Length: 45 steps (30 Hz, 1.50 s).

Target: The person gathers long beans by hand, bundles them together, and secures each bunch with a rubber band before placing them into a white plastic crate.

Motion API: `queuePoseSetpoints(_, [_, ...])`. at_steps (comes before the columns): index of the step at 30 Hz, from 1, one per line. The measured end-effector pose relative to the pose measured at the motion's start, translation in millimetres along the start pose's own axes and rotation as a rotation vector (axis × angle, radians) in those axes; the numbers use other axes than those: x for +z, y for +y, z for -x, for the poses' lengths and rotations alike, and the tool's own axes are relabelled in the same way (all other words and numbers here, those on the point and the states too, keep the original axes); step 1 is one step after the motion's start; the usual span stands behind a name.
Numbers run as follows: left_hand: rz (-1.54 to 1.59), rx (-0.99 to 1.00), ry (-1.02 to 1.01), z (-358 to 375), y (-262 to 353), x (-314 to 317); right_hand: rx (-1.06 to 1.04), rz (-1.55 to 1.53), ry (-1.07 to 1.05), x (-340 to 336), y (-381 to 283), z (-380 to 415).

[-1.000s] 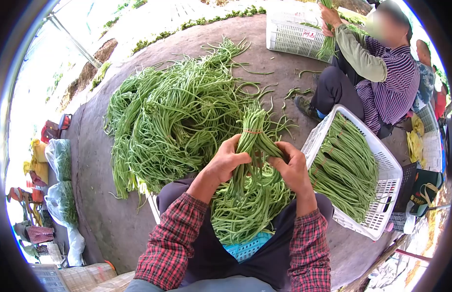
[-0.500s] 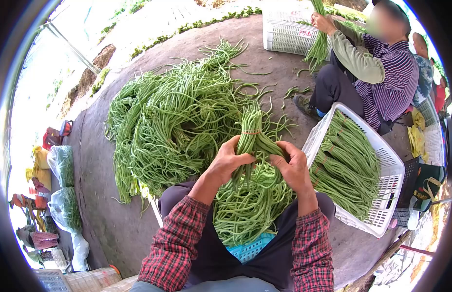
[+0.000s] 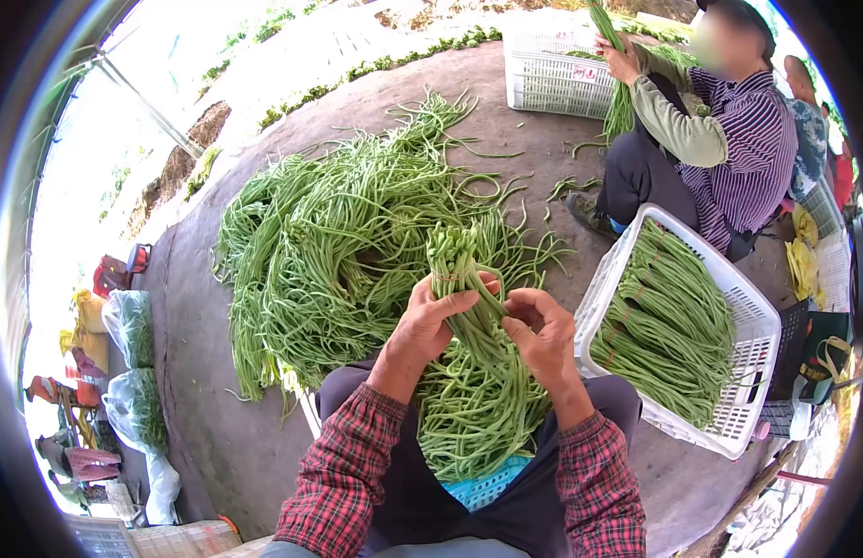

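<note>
A tied bundle of long beans stands roughly upright above my lap, with a thin reddish band around it near the top. My left hand is wrapped around the bundle just below the band. On the bundle's right side, my right hand has its thumb and forefinger drawn together in a pinch. Whatever lies between those fingertips is too small to make out. Loose long beans lie beneath both hands, over a blue basket between my legs.
A big heap of long beans covers the floor ahead and left. At right stands a white crate of banded bundles. A co-worker sits beyond it, holding beans near another white crate. Plastic-wrapped bundles sit far left.
The bundle has shifted left and leans more, still in my left hand. My right hand has come away from the beans it gripped and now pinches beside the bundle. The view has tilted slightly.
</note>
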State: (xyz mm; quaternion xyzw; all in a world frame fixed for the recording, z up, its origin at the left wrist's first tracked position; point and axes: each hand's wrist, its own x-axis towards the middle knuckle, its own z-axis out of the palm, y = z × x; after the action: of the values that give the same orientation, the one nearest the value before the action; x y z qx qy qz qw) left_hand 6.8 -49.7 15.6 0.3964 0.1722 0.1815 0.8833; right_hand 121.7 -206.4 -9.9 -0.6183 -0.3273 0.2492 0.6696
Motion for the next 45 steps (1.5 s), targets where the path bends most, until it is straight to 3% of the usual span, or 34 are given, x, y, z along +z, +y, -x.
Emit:
queuePoseSetpoints(4, [0.078,0.042,-0.079,10.9,9.3,-0.5,0.011,0.128,0.070,-2.0,-6.7,1.0])
queuePoseSetpoints(6, [0.107,0.069,-0.140,18.4,13.7,3.6,-0.151,0.210,0.036,-2.2,-6.8,3.9])
queuePoseSetpoints(10, [0.124,0.141,-0.154,32.8,13.6,3.4,-0.258,0.219,-0.087,-0.8,-19.1,19.9])
queuePoseSetpoints(12, [0.147,0.139,-0.145,41.1,13.3,2.9,-0.080,0.183,-0.230,-1.3,-15.0,26.0])
queuePoseSetpoints(14, [0.164,0.133,-0.168,46.2,10.7,-3.3,-0.030,0.206,-0.240,-2.9,-20.1,27.0])
queuePoseSetpoints(16, [0.188,0.127,-0.160,49.9,8.0,-9.6,0.088,0.019,-0.284,-5.8,-9.4,28.8])
queuePoseSetpoints(18, [0.272,0.158,-0.146,53.6,9.1,-15.9,0.037,0.031,-0.200,-2.4,-4.1,37.2])
queuePoseSetpoints(21, [0.333,0.208,-0.037,61.0,15.5,-18.0,-0.031,0.138,0.185,4.1,-4.7,53.8])
queuePoseSetpoints(26, [0.457,0.291,0.074,64.6,19.9,-28.2,-0.030,0.232,0.039,15.3,-11.1,95.8])
queuePoseSetpoints(28, [0.487,0.305,0.091,63.1,18.7,-29.5,-0.238,0.325,-0.045,29.7,-11.4,103.6])
queuePoseSetpoints(32, [0.498,0.358,0.109,60.1,17.6,-30.0,-0.323,0.445,-0.139,50.0,-1.8,108.8])
queuePoseSetpoints(39, [0.498,0.433,0.192,57.9,16.1,-42.1,-0.241,0.434,0.096,78.2,4.2,100.5])
queuePoseSetpoints(45, [0.486,0.440,0.283,53.2,13.8,-42.9,-0.234,0.440,0.034,78.1,14.3,89.7])
